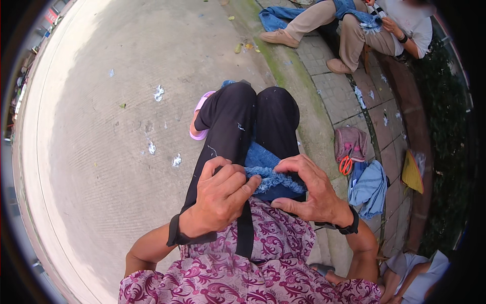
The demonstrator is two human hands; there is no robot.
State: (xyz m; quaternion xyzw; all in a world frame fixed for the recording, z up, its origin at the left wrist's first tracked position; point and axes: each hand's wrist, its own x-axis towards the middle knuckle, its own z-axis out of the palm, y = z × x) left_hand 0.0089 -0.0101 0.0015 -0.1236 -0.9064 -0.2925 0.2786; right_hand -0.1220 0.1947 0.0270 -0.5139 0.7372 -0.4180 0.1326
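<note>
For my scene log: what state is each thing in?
Left hand, fingers curled at the blue denim; grip hidden.
Right hand, thumb and forefinger apart.
Blue denim, edge frayed.
Pink cloth bundle, rumpled.
Orange-handled scissors, lying against the bundle; blades unclear.
Light-blue denim, crumpled.
Pale scraps, scattered.
Pink slipper, worn.
Black wristbands, worn.

The lettering on the red sign (51,16) cannot be read.
</note>
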